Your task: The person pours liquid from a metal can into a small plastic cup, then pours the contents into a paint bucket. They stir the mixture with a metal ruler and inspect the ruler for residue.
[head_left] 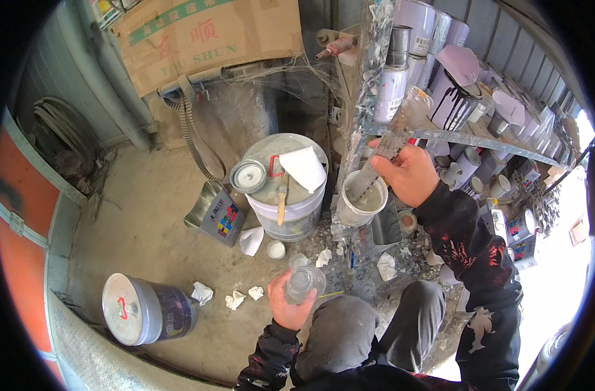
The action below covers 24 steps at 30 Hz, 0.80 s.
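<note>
My right hand (411, 174) is closed around a translucent, stained measuring stick (395, 133) with printed markings. The stick slants down, its lower end inside a white plastic tub (356, 216) that holds pale grey liquid. Lower down, my left hand (288, 305) grips a clear plastic bottle (305, 281), its fingers wrapped round the side. A big lidded bucket (285, 215) stands left of the tub. On its lid lie a brush (282, 199) with a wooden handle, a white paper sheet (304, 168) and a small round tin (248, 176).
Shelves (499, 140) crowded with paint cans rise at the right. A square metal can (216, 214) leans beside the bucket. Crumpled paper (235, 300) litters the floor near another lidded bucket (150, 313). A grey open container (383, 234) sits below the tub.
</note>
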Motion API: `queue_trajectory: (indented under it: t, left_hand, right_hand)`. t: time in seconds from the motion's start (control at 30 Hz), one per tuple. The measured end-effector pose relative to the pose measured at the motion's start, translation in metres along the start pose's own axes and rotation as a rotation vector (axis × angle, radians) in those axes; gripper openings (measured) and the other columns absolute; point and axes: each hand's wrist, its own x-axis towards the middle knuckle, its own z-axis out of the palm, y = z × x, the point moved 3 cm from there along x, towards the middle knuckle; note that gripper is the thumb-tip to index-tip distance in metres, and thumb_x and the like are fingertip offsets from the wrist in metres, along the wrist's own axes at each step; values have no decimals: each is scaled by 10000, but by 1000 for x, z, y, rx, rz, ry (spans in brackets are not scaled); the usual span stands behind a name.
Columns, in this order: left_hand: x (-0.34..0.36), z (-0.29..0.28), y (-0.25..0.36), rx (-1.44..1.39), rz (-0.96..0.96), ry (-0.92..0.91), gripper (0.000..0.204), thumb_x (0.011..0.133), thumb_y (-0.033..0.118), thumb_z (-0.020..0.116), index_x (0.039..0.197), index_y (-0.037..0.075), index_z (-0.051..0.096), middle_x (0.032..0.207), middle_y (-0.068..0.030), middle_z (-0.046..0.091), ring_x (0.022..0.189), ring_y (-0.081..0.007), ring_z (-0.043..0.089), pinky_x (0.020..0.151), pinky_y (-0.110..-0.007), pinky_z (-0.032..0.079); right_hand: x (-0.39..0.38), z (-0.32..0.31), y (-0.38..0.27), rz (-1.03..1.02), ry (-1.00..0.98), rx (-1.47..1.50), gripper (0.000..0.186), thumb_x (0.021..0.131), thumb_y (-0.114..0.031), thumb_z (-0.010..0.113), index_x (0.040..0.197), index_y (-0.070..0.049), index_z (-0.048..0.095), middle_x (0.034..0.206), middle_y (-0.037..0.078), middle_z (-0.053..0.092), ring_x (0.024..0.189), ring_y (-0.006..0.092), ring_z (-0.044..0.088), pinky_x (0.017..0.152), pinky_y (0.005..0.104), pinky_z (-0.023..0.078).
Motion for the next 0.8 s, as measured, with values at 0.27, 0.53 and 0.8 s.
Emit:
queue_trajectory:
  t: [0.27, 0.53, 0.8]
  left_hand:
    - [3, 1, 10, -1, 74, 13, 681, 653, 136, 844, 1231, 37, 499, 1230, -161, 582, 1123, -340, 517, 982, -441, 416]
    - [2, 1, 10, -2, 43, -9, 674, 650, 127, 839, 1234, 28, 517, 1224, -154, 578, 1129, -345, 510, 987, -445, 406]
    - [-1, 7, 4, -24, -6, -39, 688, 637, 145, 835, 1234, 11, 521, 1177, -174, 555, 1111, -358, 499, 979, -458, 396]
  right_hand:
    - [2, -3, 12, 84, -22, 159, 280, 861, -150, 661, 1061, 34, 595, 813, 100, 669, 689, 162, 645, 674, 334, 526]
    - [4, -21, 7, 104, -67, -486, 245, 861, -200, 694, 940, 27, 647, 720, 93, 659, 646, 124, 628, 594, 303, 504]
    - [-1, -11, 8, 19, 42, -48, 226, 906, -219, 651, 939, 2, 686, 646, 42, 626, 591, 104, 568, 563, 303, 457]
